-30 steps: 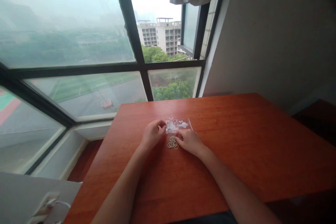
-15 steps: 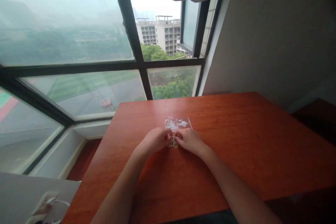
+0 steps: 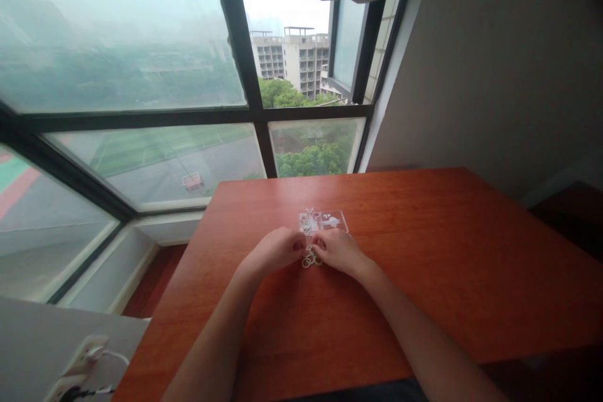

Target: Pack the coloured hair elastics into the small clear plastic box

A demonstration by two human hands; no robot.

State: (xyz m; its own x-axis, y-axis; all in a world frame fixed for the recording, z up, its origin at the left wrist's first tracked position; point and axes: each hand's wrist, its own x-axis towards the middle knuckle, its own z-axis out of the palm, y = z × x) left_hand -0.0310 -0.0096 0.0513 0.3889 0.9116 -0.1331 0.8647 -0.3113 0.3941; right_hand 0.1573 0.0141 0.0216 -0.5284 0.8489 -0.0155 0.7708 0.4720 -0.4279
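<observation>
Bare forearms (image 3: 219, 326) and a strip of dark cloth (image 3: 362, 391).
The left hand (image 3: 279, 249) and right hand (image 3: 340, 251) are bare, as are the slim wrists (image 3: 249, 269) and the forearms, which broaden toward the lower edge. The cloth, apparently clothing, is near-black with a bluish cast, its weave too dim to make out.

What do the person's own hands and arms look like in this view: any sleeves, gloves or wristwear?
Both the left hand and right hand are ungloved. No sleeve, watch, bracelet or marking shows on the left forearm or right forearm. The fingers appear too small to rule out rings being worn.
</observation>
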